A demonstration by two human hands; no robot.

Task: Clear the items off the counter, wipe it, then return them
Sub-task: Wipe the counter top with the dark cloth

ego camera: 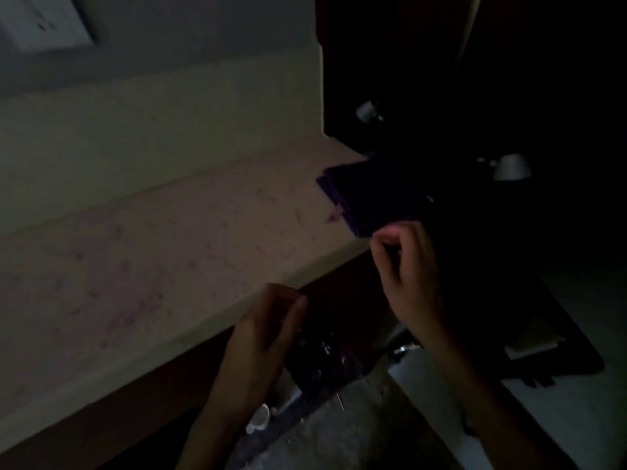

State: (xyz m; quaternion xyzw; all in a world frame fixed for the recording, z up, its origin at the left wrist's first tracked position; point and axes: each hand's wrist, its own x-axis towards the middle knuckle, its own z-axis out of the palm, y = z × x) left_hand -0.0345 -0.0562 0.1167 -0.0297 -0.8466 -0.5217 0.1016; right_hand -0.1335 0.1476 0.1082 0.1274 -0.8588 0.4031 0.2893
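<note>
- The dark purple folded cloth (369,195) lies at the far right end of the tabletop (169,252), its right part lost in shadow, its near corner hanging just past the front edge.
- It looks like a flat, squarish stack of folds. Its long axis seems to run from the back wall toward the front edge, slanting right, though the dimness makes that hard to be sure of.
- The right hand (407,266) is just below that near corner, fingers curled in with thumb and forefinger close together. It looks to be pinching or about to pinch the edge, but I cannot tell whether it actually has hold of the fabric.
- The left hand (268,330) is lower, in front of the tabletop's edge, fingers bent around something dark and glossy (319,361). It seems to be holding it, but what that thing is I cannot make out.
- The rest of the tabletop, pale with faint reddish veining, carries nothing else that I can see, so the clearing seems close to done.
- To do this step well, I would take the cloth by the whole stack rather than one layer, so the folds do not spill open, and lift it clear before swinging it away.
- Care is wanted on the right, where two small metallic shapes (509,166) glint in the dark.
- A small white item (259,417) sits low near the floor.
</note>
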